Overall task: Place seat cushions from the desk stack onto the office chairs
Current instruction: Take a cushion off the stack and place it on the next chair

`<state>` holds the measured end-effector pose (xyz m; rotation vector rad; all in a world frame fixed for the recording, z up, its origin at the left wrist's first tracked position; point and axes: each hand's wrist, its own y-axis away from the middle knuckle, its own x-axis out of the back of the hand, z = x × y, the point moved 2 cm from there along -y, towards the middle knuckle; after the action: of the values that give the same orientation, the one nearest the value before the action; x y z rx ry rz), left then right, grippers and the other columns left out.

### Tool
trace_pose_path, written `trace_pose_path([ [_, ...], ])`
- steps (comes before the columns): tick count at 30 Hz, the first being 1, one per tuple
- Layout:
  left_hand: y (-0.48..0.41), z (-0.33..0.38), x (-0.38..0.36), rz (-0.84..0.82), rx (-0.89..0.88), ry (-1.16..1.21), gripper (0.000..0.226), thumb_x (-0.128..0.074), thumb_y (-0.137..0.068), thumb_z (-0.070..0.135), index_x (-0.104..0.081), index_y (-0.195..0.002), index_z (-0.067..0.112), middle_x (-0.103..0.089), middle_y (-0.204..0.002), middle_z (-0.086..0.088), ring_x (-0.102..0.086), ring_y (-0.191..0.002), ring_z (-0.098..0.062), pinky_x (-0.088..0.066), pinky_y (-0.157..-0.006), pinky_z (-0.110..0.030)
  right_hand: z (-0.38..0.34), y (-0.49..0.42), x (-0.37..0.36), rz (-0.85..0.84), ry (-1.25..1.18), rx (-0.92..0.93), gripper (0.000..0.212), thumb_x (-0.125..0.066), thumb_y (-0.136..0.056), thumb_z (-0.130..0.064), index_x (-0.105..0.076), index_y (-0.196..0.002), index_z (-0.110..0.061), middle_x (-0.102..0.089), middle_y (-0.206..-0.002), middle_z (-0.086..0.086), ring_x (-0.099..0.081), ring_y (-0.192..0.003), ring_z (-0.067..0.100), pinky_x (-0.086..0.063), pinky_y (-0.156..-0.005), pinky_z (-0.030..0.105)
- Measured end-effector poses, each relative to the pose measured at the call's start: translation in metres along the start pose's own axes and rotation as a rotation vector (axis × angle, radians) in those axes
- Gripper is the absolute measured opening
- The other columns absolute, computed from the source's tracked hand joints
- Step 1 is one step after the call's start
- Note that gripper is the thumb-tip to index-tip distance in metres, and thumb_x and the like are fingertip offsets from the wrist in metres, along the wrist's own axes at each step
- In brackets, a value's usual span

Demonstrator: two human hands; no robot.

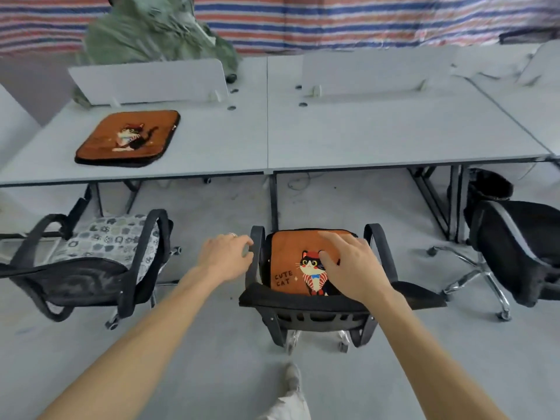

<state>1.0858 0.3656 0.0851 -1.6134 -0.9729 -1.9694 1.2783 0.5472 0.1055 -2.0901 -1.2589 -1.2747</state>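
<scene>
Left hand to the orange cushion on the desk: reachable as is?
Probably not without a step forward: left hand is by the middle chair's armrest, the desk cushion lies far off. The floor between is open.

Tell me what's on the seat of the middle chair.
An orange cat cushion lies there, with the right hand resting flat on it. The seat surface under it is covered and unseen.

A big green cover (pixel 157 34) is lying in a heap at the far left corner of the bench (pixel 363 131). A left white board (pixel 148 81) and a right white board (pixel 372 69) are standing along its far edge. A striped sheet (pixel 363 19) is hanging behind. A black bin (pixel 491 186) is sitting on the grey floor (pixel 212 359) under the bench's right end.
</scene>
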Motion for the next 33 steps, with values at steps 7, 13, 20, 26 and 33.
trace_pose_path([
  [7,0.015,-0.092,0.069,0.177,0.082,0.015,0.048,-0.045,-0.097,0.047,-0.046,-0.144,0.039,-0.05,-0.147,0.006,-0.043,-0.136,-0.021,-0.034,-0.107,-0.046,-0.095,-0.025,0.023,0.06,0.076,0.146,0.043,-0.039,-0.103,-0.045,-0.043,-0.145,-0.042,-0.037,-0.154,-0.008,-0.024,-0.144,0.022,-0.033,-0.112,0.041],
  [13,0.013,-0.214,0.11,0.333,0.19,0.081,0.054,-0.04,-0.099,0.05,-0.031,-0.152,0.042,-0.03,-0.16,0.001,-0.026,-0.147,-0.021,-0.027,-0.113,-0.046,-0.202,-0.098,-0.002,0.061,0.11,0.274,0.044,-0.039,-0.102,-0.045,-0.043,-0.146,-0.042,-0.035,-0.156,-0.009,-0.021,-0.145,0.019,-0.029,-0.116,0.038],
  [20,-0.015,-0.369,0.121,0.374,0.254,0.173,0.056,-0.042,-0.099,0.047,-0.03,-0.153,0.04,-0.03,-0.16,0.001,-0.024,-0.147,-0.019,-0.026,-0.118,-0.041,-0.334,-0.201,-0.063,-0.003,0.158,0.317,0.046,-0.042,-0.102,-0.046,-0.039,-0.148,-0.042,-0.029,-0.16,-0.007,-0.013,-0.149,0.02,-0.022,-0.121,0.041],
  [26,-0.065,-0.445,0.123,0.323,0.265,0.156,0.056,-0.04,-0.098,0.051,-0.028,-0.152,0.042,-0.033,-0.159,0.002,-0.025,-0.147,-0.018,-0.028,-0.117,-0.047,-0.383,-0.273,-0.097,0.006,0.211,0.301,0.046,-0.04,-0.102,-0.05,-0.038,-0.148,-0.043,-0.031,-0.16,-0.006,-0.013,-0.15,0.022,-0.024,-0.12,0.044],
  [33,-0.164,-0.473,0.115,0.23,0.249,0.167,0.055,-0.042,-0.1,0.046,-0.029,-0.152,0.04,-0.03,-0.159,0.002,-0.026,-0.146,-0.019,-0.028,-0.114,-0.041,-0.385,-0.392,-0.145,-0.081,0.233,0.235,0.048,-0.037,-0.102,-0.049,-0.035,-0.15,-0.043,-0.03,-0.16,-0.006,-0.011,-0.15,0.022,-0.022,-0.12,0.041],
])
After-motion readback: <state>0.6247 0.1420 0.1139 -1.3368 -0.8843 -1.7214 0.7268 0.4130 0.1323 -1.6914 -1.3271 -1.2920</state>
